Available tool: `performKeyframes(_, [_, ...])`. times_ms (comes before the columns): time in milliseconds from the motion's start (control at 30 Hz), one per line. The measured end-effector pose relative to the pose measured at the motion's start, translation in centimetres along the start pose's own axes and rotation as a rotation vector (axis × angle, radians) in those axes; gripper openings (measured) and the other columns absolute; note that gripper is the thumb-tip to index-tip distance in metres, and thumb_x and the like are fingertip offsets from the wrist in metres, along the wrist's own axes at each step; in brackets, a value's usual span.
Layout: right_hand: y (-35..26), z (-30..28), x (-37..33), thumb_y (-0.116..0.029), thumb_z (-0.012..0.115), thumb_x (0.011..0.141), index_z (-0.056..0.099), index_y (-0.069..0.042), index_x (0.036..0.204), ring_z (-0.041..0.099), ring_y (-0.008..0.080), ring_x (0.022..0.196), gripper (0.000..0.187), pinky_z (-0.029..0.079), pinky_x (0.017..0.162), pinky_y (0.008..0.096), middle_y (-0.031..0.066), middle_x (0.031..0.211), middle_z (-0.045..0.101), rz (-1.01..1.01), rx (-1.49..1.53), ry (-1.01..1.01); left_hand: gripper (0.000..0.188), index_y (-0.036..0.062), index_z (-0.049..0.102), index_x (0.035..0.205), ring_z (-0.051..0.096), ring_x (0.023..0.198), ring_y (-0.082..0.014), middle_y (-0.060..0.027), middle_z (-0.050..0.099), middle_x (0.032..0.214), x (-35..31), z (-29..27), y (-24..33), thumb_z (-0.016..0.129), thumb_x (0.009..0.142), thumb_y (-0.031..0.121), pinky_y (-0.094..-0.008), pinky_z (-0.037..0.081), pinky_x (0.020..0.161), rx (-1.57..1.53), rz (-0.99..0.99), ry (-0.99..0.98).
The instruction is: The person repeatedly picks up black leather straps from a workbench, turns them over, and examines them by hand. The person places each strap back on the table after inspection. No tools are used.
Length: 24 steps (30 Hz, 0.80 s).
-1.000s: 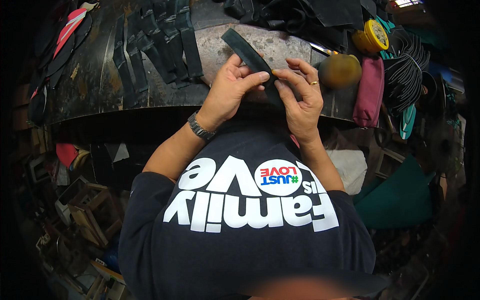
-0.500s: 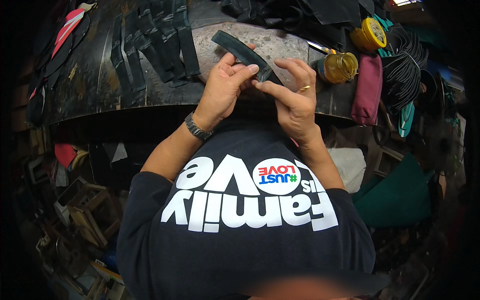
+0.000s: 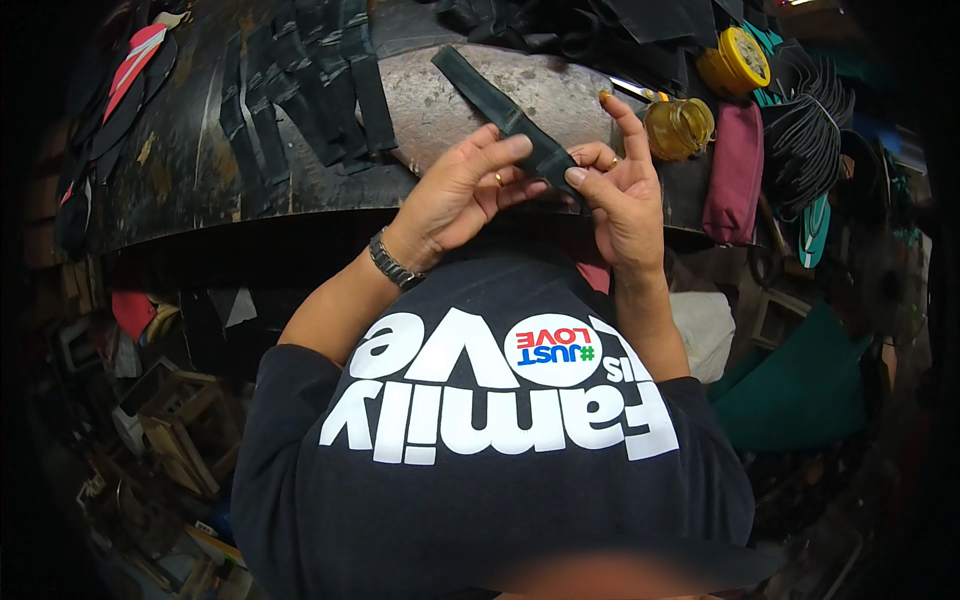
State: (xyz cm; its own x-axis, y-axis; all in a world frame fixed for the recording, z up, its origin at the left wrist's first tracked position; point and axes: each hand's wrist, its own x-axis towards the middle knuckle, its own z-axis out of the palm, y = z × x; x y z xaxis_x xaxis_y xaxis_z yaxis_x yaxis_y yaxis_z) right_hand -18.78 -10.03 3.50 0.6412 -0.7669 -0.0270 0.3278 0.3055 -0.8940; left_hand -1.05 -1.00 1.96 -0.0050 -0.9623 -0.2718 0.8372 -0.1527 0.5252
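Note:
A dark strip of leather-like material (image 3: 487, 97) is held slantwise over the near edge of the workbench. My left hand (image 3: 465, 190) pinches it near the middle, thumb on top and fingers beneath. Its lower right end sits between the thumb and fingers of my right hand (image 3: 625, 200), whose index finger points up with a yellow-brown smear on the tip. The strip's upper left end sticks out free over a pale worn slab (image 3: 420, 100). Close beyond my right hand stands a glass jar (image 3: 680, 128) of amber stuff.
Several similar dark strips (image 3: 318, 85) lie in a row on the dark workbench (image 3: 170, 190) to the left. At the right are a yellow tub (image 3: 736, 62), a maroon pouch (image 3: 733, 175) and a bundle of black cords (image 3: 808, 130). Red-and-black sole-shaped pieces (image 3: 140, 70) lie far left.
The strip now looks straighter and more fully extended. My right hand has shifted right and pinches its end, index finger raised. My left hand keeps its grip on the strip.

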Motion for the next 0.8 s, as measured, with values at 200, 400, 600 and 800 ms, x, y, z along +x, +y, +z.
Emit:
performKeyframes(200, [0.0, 0.4, -0.1, 0.011, 0.067, 0.084, 0.026, -0.005, 0.153, 0.063, 0.0104, 0.085, 0.082, 0.053, 0.076, 0.0225, 0.0098, 0.098, 0.062, -0.016, 0.010, 0.001, 0.052, 0.0068, 0.047, 0.138, 0.065, 0.094, -0.0073, -0.0030, 0.067, 0.106, -0.3, 0.9, -0.8, 0.071, 0.092, 0.012, -0.0216, 0.056, 0.078, 0.180, -0.005, 0.077])
performKeyframes(400, [0.2, 0.4, -0.3, 0.012, 0.068, 0.084, 0.033, -0.004, 0.146, 0.061, 0.0086, 0.085, 0.074, 0.052, 0.078, 0.0213, 0.0109, 0.108, 0.055, -0.117, -0.051, 0.062, 0.059, 0.0070, 0.044, 0.142, 0.064, 0.092, -0.0074, -0.0024, 0.067, 0.105, 0.0, 0.8, -0.6, 0.072, 0.089, 0.006, -0.0220, 0.053, 0.078, 0.181, -0.007, 0.037])
performKeyframes(600, [0.9, 0.4, -0.9, 0.008, 0.069, 0.086, 0.047, -0.001, 0.132, 0.060, 0.0079, 0.085, 0.052, 0.050, 0.080, 0.0203, 0.0117, 0.115, 0.051, -0.097, -0.142, 0.082, 0.064, 0.0068, 0.039, 0.142, 0.066, 0.090, -0.0090, -0.0022, 0.065, 0.104, 0.2, 0.9, -0.7, 0.071, 0.088, -0.001, -0.0222, 0.056, 0.074, 0.125, 0.086, 0.047])
performKeyframes(800, [1.6, 0.6, -0.6, 0.005, 0.068, 0.089, 0.063, 0.003, 0.114, 0.059, 0.0095, 0.096, 0.025, 0.049, 0.086, 0.0236, 0.0079, 0.119, 0.053, -0.251, -0.361, 0.073, 0.067, 0.0055, 0.034, 0.148, 0.063, 0.090, -0.0075, -0.0033, 0.066, 0.105, 0.2, 0.9, -0.8, 0.068, 0.090, -0.002, -0.0222, 0.053, 0.075, 0.186, 0.157, 0.051])
